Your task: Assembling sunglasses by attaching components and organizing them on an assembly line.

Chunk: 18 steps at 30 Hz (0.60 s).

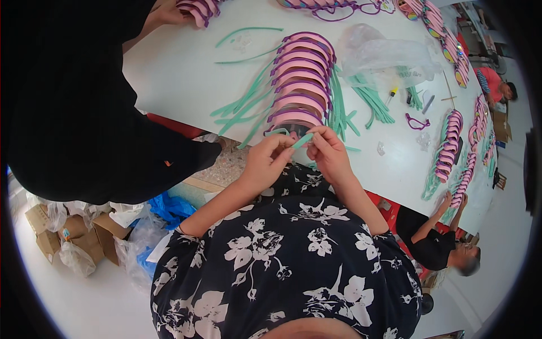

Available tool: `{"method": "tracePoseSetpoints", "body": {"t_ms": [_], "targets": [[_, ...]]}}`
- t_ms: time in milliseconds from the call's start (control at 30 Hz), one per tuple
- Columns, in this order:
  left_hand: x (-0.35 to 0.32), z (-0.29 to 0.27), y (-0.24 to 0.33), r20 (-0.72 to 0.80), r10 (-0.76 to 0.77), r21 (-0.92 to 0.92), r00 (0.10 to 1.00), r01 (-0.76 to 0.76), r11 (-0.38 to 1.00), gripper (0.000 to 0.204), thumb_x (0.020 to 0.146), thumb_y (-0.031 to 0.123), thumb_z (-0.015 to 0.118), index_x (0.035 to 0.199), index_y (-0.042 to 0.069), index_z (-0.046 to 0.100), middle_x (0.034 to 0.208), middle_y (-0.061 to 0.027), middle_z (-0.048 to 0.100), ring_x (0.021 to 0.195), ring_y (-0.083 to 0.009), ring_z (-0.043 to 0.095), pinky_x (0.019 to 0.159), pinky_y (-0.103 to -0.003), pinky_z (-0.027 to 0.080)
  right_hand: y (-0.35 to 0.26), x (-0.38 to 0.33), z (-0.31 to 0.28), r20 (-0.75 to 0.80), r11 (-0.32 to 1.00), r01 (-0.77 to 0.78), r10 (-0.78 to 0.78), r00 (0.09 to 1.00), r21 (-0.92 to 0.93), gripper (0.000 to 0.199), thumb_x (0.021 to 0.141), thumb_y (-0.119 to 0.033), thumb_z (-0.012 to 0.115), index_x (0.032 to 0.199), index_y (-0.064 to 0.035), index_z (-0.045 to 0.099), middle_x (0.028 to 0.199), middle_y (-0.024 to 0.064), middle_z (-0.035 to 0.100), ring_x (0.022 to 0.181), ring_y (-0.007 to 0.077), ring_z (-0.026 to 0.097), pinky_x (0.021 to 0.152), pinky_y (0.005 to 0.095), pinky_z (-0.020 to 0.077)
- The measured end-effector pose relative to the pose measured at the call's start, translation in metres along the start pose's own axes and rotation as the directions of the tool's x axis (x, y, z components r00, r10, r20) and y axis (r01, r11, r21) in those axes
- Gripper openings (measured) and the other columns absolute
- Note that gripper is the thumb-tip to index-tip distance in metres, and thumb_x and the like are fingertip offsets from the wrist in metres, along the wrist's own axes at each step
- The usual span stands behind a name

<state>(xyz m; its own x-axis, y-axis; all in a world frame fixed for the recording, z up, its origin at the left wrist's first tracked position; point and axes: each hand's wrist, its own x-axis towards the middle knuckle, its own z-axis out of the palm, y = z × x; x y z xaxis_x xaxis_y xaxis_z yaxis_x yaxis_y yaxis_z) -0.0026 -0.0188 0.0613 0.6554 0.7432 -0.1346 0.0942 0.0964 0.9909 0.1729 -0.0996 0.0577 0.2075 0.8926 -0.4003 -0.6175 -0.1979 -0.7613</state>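
At the near table edge, my left hand (266, 161) and my right hand (330, 153) are close together, both with fingers closed in a pinch. Between them runs a short stretch of flat mint-green strap (302, 140), gripped from both sides. Just behind my fingers sits the nearest goggle-like piece (294, 129), with a dark clear lens, partly covered by my hands. It is at the near end of a row of nested pink-and-purple goggle-like pieces (302, 73). Their green straps (337, 107) fan out on both sides.
A clear plastic bag (389, 56) lies right of the row, near bundled green straps (372, 101), a yellow-handled screwdriver (392, 95) and a purple frame (416, 121). More rows (449, 147) stand at right, by a co-worker (437, 243). Another person in black (68, 101) is close at left.
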Motion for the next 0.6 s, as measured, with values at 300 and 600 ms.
{"method": "tracePoseSetpoints", "body": {"t_ms": [300,600], "targets": [[0.002,0.009,-0.002,0.08,-0.247,-0.326,0.966,0.259,0.909,0.011,0.095,0.009,0.056,0.104,0.004,0.058,0.079,0.0013,0.058,0.067,-0.0046,0.054,0.059,-0.019,0.043,-0.007,0.001,0.005,0.131,0.885,-0.163,0.117,0.985,0.437,0.018,0.098,-0.021,0.052,0.1,-0.0042,0.057,0.081,0.0018,0.053,0.062,0.0065,0.036,0.056,0.0223,0.0305],[0.007,0.011,-0.006,0.108,-0.224,-0.322,0.969,0.248,0.914,0.009,0.095,0.009,0.056,0.103,0.004,0.058,0.078,0.001,0.058,0.067,-0.0044,0.054,0.057,-0.019,0.041,0.0,0.0,0.011,0.15,0.869,-0.24,0.194,0.97,0.432,0.014,0.099,-0.02,0.051,0.099,-0.0074,0.057,0.09,0.0007,0.055,0.063,0.0063,0.037,0.057,0.0225,0.0323]]}}
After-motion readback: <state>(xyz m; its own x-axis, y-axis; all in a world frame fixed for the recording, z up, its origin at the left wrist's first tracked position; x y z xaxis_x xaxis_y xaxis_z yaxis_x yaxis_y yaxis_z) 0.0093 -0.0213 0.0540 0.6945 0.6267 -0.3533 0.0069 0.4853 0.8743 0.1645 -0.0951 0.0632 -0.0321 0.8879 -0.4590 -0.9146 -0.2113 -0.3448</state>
